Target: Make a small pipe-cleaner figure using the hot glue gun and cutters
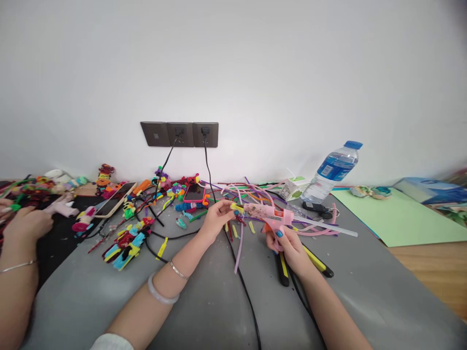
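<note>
My right hand [286,243] is wrapped round the handle of a pink hot glue gun [268,212], whose nozzle points left. A long translucent glue stick [324,225] sticks out of its back end. My left hand [220,216] pinches a small yellow pipe cleaner piece [236,208] right at the nozzle; whether they touch I cannot tell. Several short yellow pieces [251,227] lie on the table below. Under my right hand rest yellow-and-black handled pliers [318,262], partly hidden by it.
Pipe cleaner figures [126,245], a pink-cased phone [195,193] and black cables [242,279] spread over the grey table. A water bottle [330,172], drink carton [293,187], car key [317,209] and green paper [397,214] are at right. Another person's hand [27,223] holds a glue gun [61,206] at left.
</note>
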Demonstrator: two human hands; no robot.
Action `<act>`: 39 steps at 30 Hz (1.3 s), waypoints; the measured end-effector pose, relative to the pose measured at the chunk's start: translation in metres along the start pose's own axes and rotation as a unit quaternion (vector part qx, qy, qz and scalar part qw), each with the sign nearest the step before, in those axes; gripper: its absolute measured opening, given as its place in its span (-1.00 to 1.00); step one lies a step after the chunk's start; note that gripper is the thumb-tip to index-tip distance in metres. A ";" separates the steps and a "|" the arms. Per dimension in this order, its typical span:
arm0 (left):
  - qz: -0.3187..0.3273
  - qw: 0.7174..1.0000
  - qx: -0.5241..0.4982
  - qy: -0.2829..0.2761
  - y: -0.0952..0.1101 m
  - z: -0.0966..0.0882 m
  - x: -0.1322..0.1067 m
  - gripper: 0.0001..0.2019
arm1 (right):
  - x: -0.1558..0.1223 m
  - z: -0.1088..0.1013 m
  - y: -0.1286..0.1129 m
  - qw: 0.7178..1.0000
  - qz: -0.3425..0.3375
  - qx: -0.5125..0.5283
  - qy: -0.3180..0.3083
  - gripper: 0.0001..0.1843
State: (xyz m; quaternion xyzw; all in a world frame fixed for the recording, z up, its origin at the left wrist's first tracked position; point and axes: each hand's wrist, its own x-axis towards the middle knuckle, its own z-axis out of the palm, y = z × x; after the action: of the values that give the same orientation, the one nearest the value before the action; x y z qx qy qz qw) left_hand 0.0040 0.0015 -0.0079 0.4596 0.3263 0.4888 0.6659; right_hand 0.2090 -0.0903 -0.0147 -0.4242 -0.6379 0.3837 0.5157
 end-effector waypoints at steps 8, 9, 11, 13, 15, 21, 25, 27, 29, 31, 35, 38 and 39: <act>0.003 1.000 0.010 -0.009 0.001 0.000 -0.002 -0.65 | -0.002 -0.001 0.003 1.000 0.007 -0.004 -0.012 -0.52; 0.004 1.000 0.011 -0.011 0.001 0.001 -0.002 -0.65 | -0.002 -0.001 0.002 1.000 0.008 -0.006 -0.013 -0.52; 0.005 1.000 0.012 -0.014 0.000 0.000 -0.001 -0.65 | -0.002 0.000 0.001 1.000 0.012 -0.011 -0.015 -0.52; 0.006 1.000 0.012 -0.015 0.000 0.000 -0.001 -0.65 | -0.002 0.000 0.001 1.000 0.015 -0.014 -0.014 -0.51; 0.006 1.000 0.012 -0.015 0.000 0.000 -0.001 -0.64 | -0.002 0.000 0.000 1.000 0.017 -0.013 -0.013 -0.51; 0.005 1.000 0.005 -0.017 0.001 0.000 -0.002 -0.63 | -0.002 0.000 0.001 1.000 0.020 -0.011 -0.010 -0.51; 0.006 1.000 0.010 -0.013 0.001 0.000 -0.002 -0.63 | -0.002 0.000 0.003 1.000 0.023 -0.009 -0.005 -0.50; 0.007 1.000 0.013 -0.013 0.001 0.000 -0.002 -0.63 | -0.003 0.000 0.003 1.000 0.024 -0.009 -0.007 -0.51; 0.009 1.000 0.014 -0.010 0.001 -0.001 -0.002 -0.64 | -0.003 0.000 0.002 1.000 0.024 -0.007 -0.007 -0.52; 0.010 1.000 0.011 -0.002 0.000 -0.001 -0.002 -0.64 | -0.003 0.000 0.000 1.000 0.026 -0.006 -0.007 -0.51; 0.013 1.000 0.001 0.005 -0.001 -0.001 -0.001 -0.63 | -0.002 0.001 -0.002 0.999 0.039 -0.014 -0.004 -0.47; 0.016 1.000 0.001 0.007 -0.001 -0.001 -0.001 -0.62 | -0.001 0.001 -0.002 0.999 0.041 -0.011 -0.004 -0.47; 0.017 1.000 0.002 0.009 -0.001 -0.001 -0.001 -0.62 | -0.001 0.001 -0.002 0.999 0.039 -0.006 -0.006 -0.48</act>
State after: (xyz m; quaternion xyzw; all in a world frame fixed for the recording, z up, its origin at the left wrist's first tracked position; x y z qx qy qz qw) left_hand 0.0027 0.0008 -0.0089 0.4617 0.3255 0.5034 0.6538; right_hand 0.2080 -0.0920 -0.0136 -0.4500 -0.6262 0.4020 0.4937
